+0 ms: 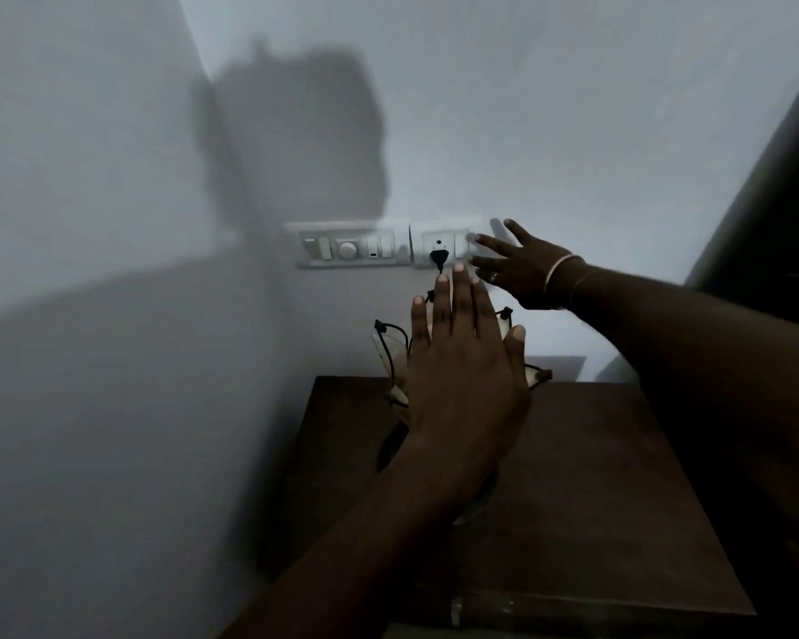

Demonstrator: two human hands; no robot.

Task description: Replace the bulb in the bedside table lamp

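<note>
- The lamp (390,362) stands on the dark wooden worktop (619,477), against the wall directly below the socket plate (439,244); only its petal-shaped shade pieces show, the rest being covered by a hand.
- A black plug (437,258) sits in the socket plate, its cord dropping toward the lamp. The lamp appears connected.
- The left hand (462,375) is spread flat with fingers extended, between the camera and the lamp, below the socket plate. It holds nothing.
- The right hand (522,269) reaches to the right edge of the socket plate, fingers splayed, fingertips at or near the rocker beside the plug. It grips nothing; contact cannot be confirmed owing to blur.
- The switch panel (349,249) to the left of the socket plate is untouched.
- No bulb, old or new, is visible.
- Assessment: the task is at the power-isolation stage, or a final power test. Which of the two cannot be determined.
</note>
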